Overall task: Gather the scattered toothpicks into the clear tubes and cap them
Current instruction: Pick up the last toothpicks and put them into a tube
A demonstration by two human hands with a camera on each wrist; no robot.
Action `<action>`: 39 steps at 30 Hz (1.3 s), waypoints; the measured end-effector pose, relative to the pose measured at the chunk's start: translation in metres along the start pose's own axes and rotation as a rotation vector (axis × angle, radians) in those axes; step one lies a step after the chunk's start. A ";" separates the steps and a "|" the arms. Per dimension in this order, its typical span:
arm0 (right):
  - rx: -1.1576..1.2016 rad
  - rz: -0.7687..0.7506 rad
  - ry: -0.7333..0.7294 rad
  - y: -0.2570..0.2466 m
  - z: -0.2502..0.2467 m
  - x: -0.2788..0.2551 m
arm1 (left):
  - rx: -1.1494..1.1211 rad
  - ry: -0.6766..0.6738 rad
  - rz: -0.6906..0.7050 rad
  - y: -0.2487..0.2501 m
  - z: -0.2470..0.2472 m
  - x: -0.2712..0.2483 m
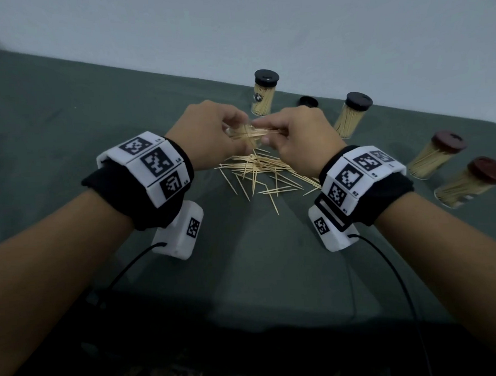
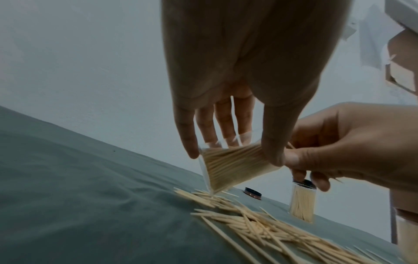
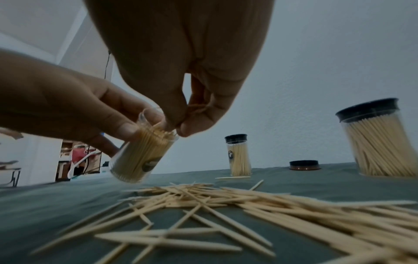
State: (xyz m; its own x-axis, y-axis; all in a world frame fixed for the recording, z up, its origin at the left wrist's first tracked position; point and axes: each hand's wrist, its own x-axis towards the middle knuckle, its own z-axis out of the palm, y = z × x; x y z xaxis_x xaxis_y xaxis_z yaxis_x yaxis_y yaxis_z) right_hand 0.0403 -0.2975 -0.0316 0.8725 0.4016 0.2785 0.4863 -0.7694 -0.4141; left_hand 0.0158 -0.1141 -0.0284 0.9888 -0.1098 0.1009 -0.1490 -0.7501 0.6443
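Note:
My left hand [image 1: 236,133] grips a clear tube [image 2: 226,178], uncapped, tilted and packed with toothpicks, just above the green cloth. Thumb and fingers curl round its wall. My right hand [image 1: 268,131] pinches a small bunch of toothpicks at the tube's open mouth [image 3: 158,130]. Under both hands a loose pile of toothpicks [image 1: 260,172] lies spread on the cloth, also in the wrist views as the pile [image 3: 226,205]. A loose black cap [image 1: 308,101] lies flat behind the hands.
Two black-capped full tubes [image 1: 264,93] [image 1: 351,114] stand at the back by the wall. Two brown-capped full tubes [image 1: 436,153] [image 1: 470,183] stand at the right. The table's green cloth [image 1: 63,126] stretches to the left. Cables trail from both wrist units.

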 end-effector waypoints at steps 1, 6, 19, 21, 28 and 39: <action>0.021 0.009 0.017 0.000 -0.001 0.000 | -0.002 0.006 -0.007 -0.001 -0.001 0.000; 0.058 -0.023 0.064 -0.001 -0.002 0.002 | -0.019 -0.032 0.014 0.001 -0.001 -0.002; 0.125 -0.058 0.110 -0.002 -0.003 -0.002 | -0.089 -0.052 0.008 0.001 -0.002 -0.002; 0.129 -0.064 0.127 -0.001 -0.004 -0.002 | -0.081 -0.068 0.032 0.004 -0.001 -0.003; -0.016 -0.146 0.009 0.003 -0.001 -0.004 | -0.087 -0.057 -0.002 0.000 0.001 -0.002; 0.180 -0.080 0.177 0.004 -0.003 -0.004 | -0.103 -0.054 0.008 0.000 0.001 -0.001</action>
State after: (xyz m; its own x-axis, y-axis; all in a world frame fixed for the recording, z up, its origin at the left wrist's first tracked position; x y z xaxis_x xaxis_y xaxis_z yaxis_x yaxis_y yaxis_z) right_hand 0.0386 -0.3033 -0.0316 0.8167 0.3520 0.4573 0.5679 -0.6315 -0.5279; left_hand 0.0150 -0.1147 -0.0287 0.9860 -0.1526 0.0675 -0.1542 -0.6782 0.7185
